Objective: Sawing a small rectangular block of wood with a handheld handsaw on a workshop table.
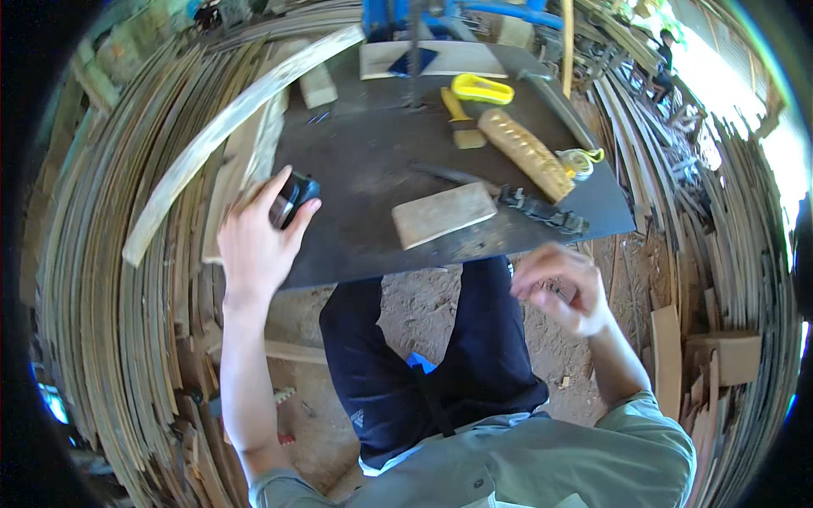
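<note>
My left hand (266, 237) grips a small black object (298, 193) at the table's left side, beside pale boards. My right hand (555, 288) is just beyond the table's near right edge, fingers curled; whatever they hold, if anything, is unclear. Between my hands a pale rectangular wood block (442, 215) lies on the dark tabletop (351, 229), with a dark strap-like item (544, 212) to its right.
A long curved wood strip (182, 169), a yellow brush (464, 120), yellow case (482, 88), carved wooden piece (525, 154), yellow-tabbed roll (578, 164) and metal bar (559, 108) occupy the table. Stacked slats (102, 254) flank it. Another person (663, 63) is at back right.
</note>
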{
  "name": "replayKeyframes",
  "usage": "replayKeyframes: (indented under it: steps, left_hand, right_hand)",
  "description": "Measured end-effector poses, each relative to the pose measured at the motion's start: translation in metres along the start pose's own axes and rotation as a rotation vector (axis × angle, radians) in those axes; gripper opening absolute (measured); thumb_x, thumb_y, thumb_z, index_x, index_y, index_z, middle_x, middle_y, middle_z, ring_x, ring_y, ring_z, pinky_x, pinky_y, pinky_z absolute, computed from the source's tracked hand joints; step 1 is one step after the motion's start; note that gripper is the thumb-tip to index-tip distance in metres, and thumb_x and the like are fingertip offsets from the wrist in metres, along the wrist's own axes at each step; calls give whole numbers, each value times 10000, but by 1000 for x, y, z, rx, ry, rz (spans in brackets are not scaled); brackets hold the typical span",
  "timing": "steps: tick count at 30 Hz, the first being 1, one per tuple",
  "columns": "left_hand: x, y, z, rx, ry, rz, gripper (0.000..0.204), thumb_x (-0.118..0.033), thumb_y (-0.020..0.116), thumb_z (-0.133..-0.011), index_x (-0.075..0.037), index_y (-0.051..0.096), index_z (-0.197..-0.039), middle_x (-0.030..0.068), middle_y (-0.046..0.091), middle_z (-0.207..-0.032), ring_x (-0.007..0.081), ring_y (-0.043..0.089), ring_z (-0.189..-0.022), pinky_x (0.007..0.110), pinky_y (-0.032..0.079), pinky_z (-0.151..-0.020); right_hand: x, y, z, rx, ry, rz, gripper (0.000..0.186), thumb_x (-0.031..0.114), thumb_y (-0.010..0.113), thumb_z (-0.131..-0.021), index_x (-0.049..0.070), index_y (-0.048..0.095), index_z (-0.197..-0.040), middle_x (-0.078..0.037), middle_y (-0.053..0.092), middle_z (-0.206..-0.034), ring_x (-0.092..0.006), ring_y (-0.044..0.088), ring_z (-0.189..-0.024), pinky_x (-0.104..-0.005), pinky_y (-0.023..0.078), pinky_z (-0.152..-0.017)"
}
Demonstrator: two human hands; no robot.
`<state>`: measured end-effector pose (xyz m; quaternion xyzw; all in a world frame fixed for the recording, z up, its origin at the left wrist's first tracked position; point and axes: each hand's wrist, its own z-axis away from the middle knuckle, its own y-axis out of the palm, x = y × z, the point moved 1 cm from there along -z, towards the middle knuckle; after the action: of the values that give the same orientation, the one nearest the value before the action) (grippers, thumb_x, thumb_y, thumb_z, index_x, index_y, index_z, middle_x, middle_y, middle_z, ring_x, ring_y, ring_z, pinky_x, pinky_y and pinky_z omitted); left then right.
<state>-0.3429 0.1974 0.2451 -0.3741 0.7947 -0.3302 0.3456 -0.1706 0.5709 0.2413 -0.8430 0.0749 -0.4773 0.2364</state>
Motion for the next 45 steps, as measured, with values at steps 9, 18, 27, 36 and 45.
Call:
replayKeyframes:
  steps: [9, 18, 27, 36, 45]
  left_hand:
    - [-10, 161, -197, 405, -63, -180, 623, -546, 820, -889, -153, 749, -1367, 144, 799, -1206, 348, 747, -1158, 455, 576, -1001]
    - [35, 226, -228, 444, -57, -85, 665, -622, 773, -919, -93, 750, -1323, 144, 804, -1191, 306, 756, -1151, 412, 561, -1003]
    - [-14, 259, -285, 228, -71, -260, 1284, -887, 743, -743, -47, 383, -1645, 238, 667, -1450, 389, 649, -1336, 468, 524, -1091]
    - [12, 308, -349, 355, -110, -205, 1320, -694, 870, -698, -111, 250, -1708, 228, 558, -1589, 365, 555, -1462, 539, 420, -1199]
    - [111, 337, -396, 308, -27, -65, 1142, -643, 853, -763, -48, 389, -1620, 156, 669, -1474, 379, 626, -1367, 494, 493, -1146]
  right_hand:
    - [36, -23, -30, 239, -467, -1051, 168, 70, 724, -1017, -91, 774, -1018, -192, 758, -956, -336, 748, -793, -400, 612, -681]
    - [14, -87, -42, 63, -271, -1144, 145, 54, 730, -980, -83, 746, -935, -189, 726, -860, -275, 700, -707, -364, 529, -609]
    - [43, -93, -61, -76, -340, -1207, 170, 86, 731, -1019, -76, 697, -1060, -115, 705, -908, -159, 678, -769, -264, 525, -641]
    - [22, -95, -21, -305, 195, -959, 694, 555, 735, -975, -57, 604, -1275, -172, 698, -1089, -204, 702, -871, -285, 552, -675]
    - [-76, -142, -24, -585, 461, -350, 408, 419, 557, -1112, 23, 656, -1113, -67, 668, -986, -150, 660, -847, -302, 550, -695]
